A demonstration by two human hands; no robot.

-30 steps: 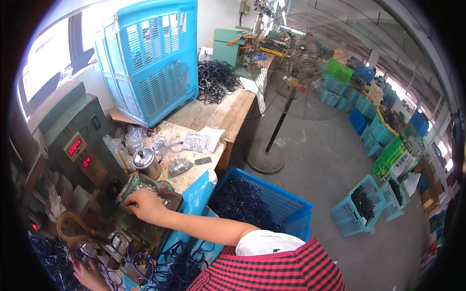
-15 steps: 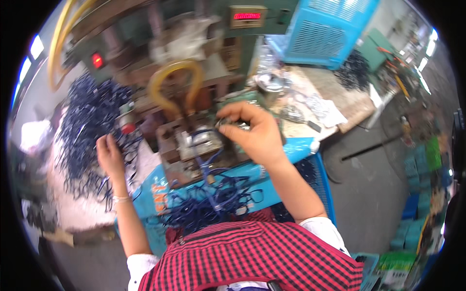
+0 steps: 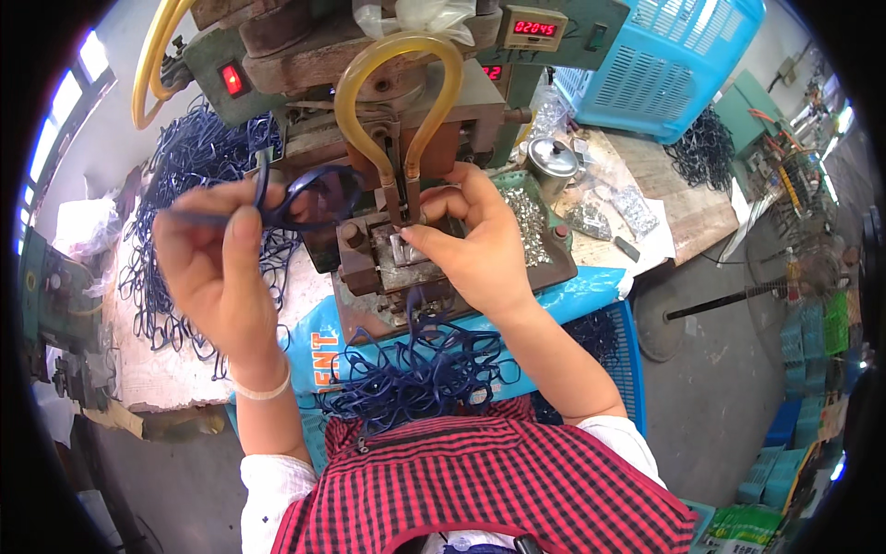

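Note:
My left hand [image 3: 217,268] is raised left of the press, its fingers closed on a dark blue eyeglass frame [image 3: 292,214], which is blurred. My right hand [image 3: 484,245] reaches in to the press from the right. Its thumb and fingertips are bent in at the metal fixture [image 3: 403,274], just under the tool head. Anything small between those fingertips is too hard to make out. A looped yellow tube [image 3: 349,115] hangs in front of the press. Right beside my right hand, small shiny metal parts [image 3: 526,231] lie in a tray.
Dark blue frames are heaped on the left bench [image 3: 198,152] and on the blue plastic sheet [image 3: 325,337] before me. A lidded metal pot [image 3: 554,159] and a blue crate [image 3: 660,69] stand at the right. Left of the tube glows a red switch [image 3: 232,79].
My left hand has come up and right from the frame heap, now with an eyeglass frame in it. The right hand stays at the fixture. The view has shifted, showing the press lower.

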